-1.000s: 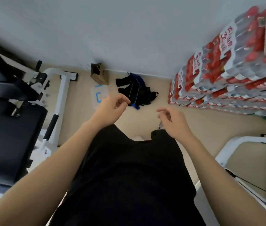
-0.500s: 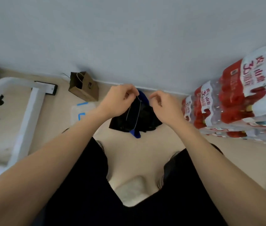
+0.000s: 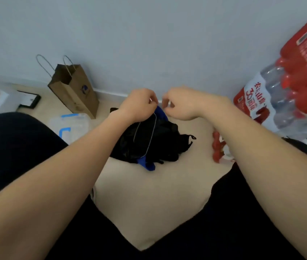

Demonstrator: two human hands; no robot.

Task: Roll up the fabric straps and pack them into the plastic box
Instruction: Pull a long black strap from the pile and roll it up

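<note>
Left hand (image 3: 139, 105): fingers pinching thin grey cord (image 3: 153, 128) above black-and-blue strap pile (image 3: 160, 147). Right hand (image 3: 183, 106): fingers curled, contents indeterminable. Plastic box (image 3: 73, 121): left of pile.

1. Fabric straps (image 3: 160, 141): black and blue cloth, matt, crumpled.
2. Thin cord (image 3: 153, 132): pale, smooth, slight sheen.
3. Plastic box (image 3: 73, 122): clear plastic, blue clips.
4. Paper bag (image 3: 77, 94): brown kraft paper, matt.
5. Bottle packs (image 3: 288, 94): glossy plastic film.

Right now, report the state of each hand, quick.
Left hand: closed, pinching a thin white cord.
Right hand: fingers curled; cannot tell whether it pinches anything.
</note>
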